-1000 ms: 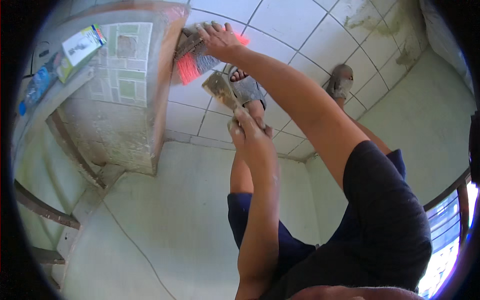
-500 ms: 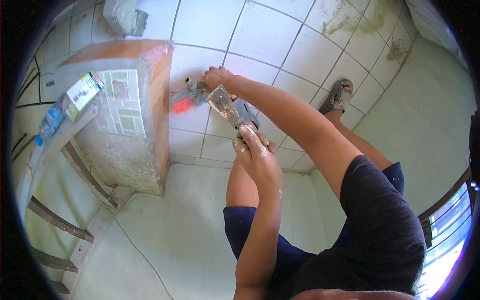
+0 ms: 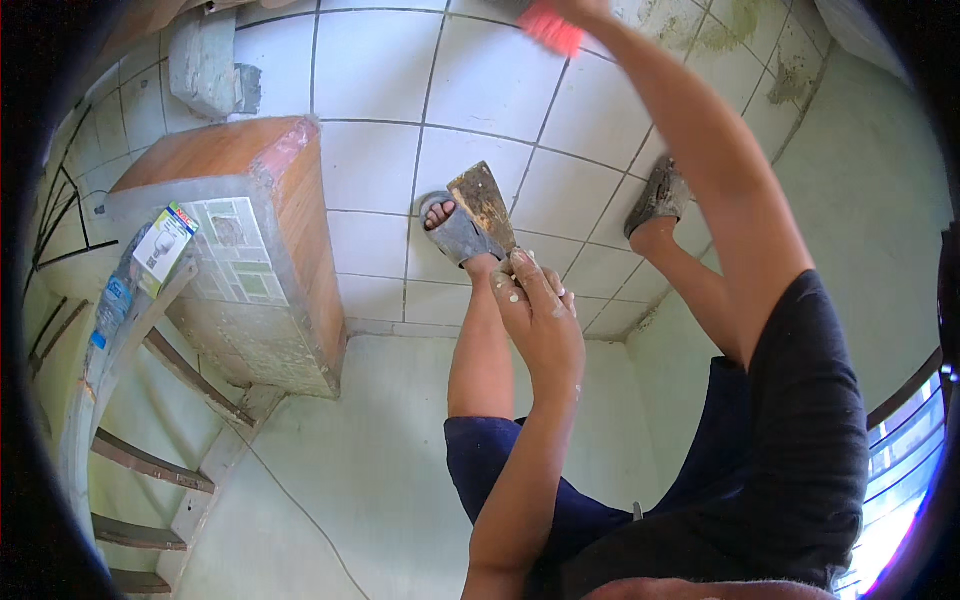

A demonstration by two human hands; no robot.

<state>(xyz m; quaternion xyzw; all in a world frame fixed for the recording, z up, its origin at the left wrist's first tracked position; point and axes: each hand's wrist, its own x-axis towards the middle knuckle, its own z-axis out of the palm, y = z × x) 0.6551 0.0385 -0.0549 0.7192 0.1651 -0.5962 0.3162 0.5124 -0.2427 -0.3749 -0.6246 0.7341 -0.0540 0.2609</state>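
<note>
My left hand point(image 3: 540, 300), spotted with white stuff, grips a putty knife point(image 3: 482, 205) by its handle, the worn, stained blade pointing up and away above my left sandal point(image 3: 460, 232). At the top edge of the view, over the white tiled floor, my right hand point(image 3: 583, 8) is partly cut off and smeared by motion. It is closed on a grey thing with a bright red, bristle-like end point(image 3: 550, 28), which looks like a brush. Most of this thing lies outside the view.
A tiled block with wooden sides point(image 3: 300, 210) stands at left. A curved railing point(image 3: 85, 410) beside it carries a plastic bottle point(image 3: 112, 300) and a small box point(image 3: 168, 245). A concrete piece point(image 3: 203, 65) stands behind. My right sandal point(image 3: 658, 198) is near the right wall.
My right hand has lifted the red-ended thing from beside the block and carried it far up and to the right. The left hand still holds the putty knife; the view has shifted slightly.
</note>
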